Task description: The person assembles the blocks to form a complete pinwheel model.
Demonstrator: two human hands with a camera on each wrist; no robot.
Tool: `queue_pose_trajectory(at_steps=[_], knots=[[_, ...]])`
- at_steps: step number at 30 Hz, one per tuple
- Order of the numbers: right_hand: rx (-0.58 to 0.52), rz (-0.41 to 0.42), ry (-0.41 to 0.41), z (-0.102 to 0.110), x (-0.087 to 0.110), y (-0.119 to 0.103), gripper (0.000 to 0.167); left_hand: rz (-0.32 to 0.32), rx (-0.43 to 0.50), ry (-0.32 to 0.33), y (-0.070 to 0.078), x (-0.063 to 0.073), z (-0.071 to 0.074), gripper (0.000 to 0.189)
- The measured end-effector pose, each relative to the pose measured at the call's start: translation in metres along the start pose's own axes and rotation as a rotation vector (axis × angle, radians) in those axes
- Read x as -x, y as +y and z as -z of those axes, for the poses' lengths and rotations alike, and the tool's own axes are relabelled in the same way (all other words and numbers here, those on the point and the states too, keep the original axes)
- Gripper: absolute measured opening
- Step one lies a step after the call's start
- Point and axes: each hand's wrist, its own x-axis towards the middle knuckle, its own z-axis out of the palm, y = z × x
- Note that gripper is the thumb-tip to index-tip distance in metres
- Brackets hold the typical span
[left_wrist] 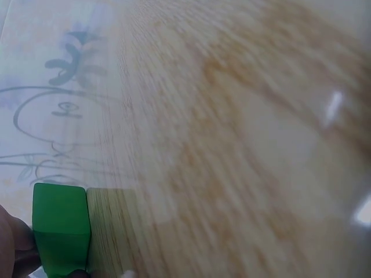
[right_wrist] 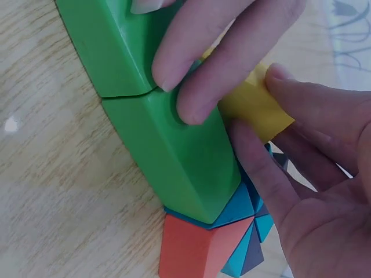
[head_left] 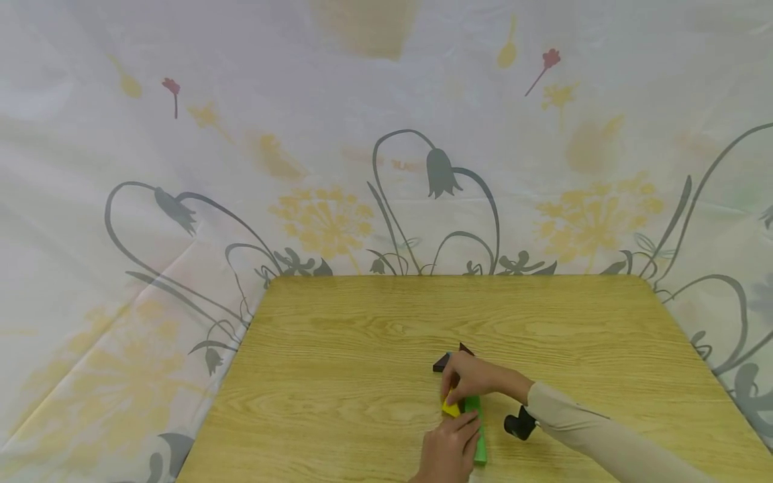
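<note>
Two long green blocks (right_wrist: 168, 147) lie end to end on the table. My left hand (head_left: 449, 446) holds them, its fingers (right_wrist: 197, 95) over their tops near the joint. A yellow block (right_wrist: 255, 107) sits against their side, pinched between the thumb and fingers of my right hand (right_wrist: 330, 130). Past the green end, a blue piece (right_wrist: 235, 205) touches an orange-red block (right_wrist: 188, 246), with teal and dark wedges (right_wrist: 252, 255) fanned beside it. In the left wrist view a green block (left_wrist: 61, 223) stands beside fingers (left_wrist: 8, 243) at the lower left edge.
A black object (head_left: 521, 424) lies on the wooden table (head_left: 338, 349) to the right of the green blocks, under the right sleeve (head_left: 580, 429). Dark pieces (head_left: 443, 363) show just beyond the right hand. A flower-printed cloth (head_left: 338, 121) hangs behind the table.
</note>
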Motion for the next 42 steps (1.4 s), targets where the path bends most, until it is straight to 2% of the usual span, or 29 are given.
queue_pose_trajectory(at_steps=[7, 17, 26, 31, 36, 38, 42], knots=[[-0.021, -0.062, 0.033, 0.0, 0.001, -0.003, 0.006, -0.003, 0.009, -0.007, -0.001, 0.0, 0.002, 0.019], [-0.064, -0.067, 0.118, -0.003, 0.003, -0.002, 0.009, -0.028, 0.048, -0.019, -0.004, 0.0, 0.001, 0.02], [-0.045, -0.043, 0.194, -0.007, 0.006, -0.006, 0.012, -0.014, 0.041, -0.057, -0.003, 0.0, 0.006, 0.02], [-0.004, -0.032, 0.211, -0.011, 0.007, -0.002, 0.015, -0.012, 0.048, -0.07, -0.003, 0.0, 0.005, 0.02], [0.024, -0.038, 0.238, -0.014, 0.01, -0.001, 0.018, -0.026, 0.044, -0.047, -0.004, 0.001, 0.001, 0.019], [0.077, -0.03, 0.26, -0.015, 0.01, -0.002, 0.02, -0.04, 0.037, -0.026, -0.003, 0.001, 0.0, 0.019], [0.262, -0.062, 0.323, -0.018, 0.013, -0.001, 0.033, -0.066, 0.029, 0.004, -0.003, 0.0, -0.001, 0.018]])
